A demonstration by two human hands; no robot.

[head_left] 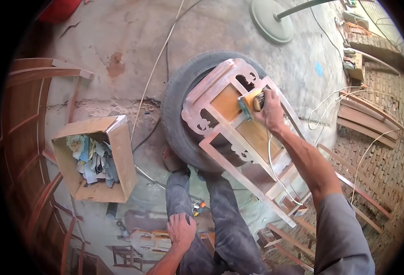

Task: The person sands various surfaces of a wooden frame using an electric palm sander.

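Wooden frame (256, 140), on tire (174, 105): your right hand (271, 110) closes round sander (250, 101), your left hand (182, 231) rests half-curled on knee (178, 201).

Woodwkg wkshop, w/ wooden frames (245, 130)

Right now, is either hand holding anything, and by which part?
The right hand holds a yellow sanding tool by its dark top, fingers curled over it. The left hand rests on the trousers, with nothing visibly held.
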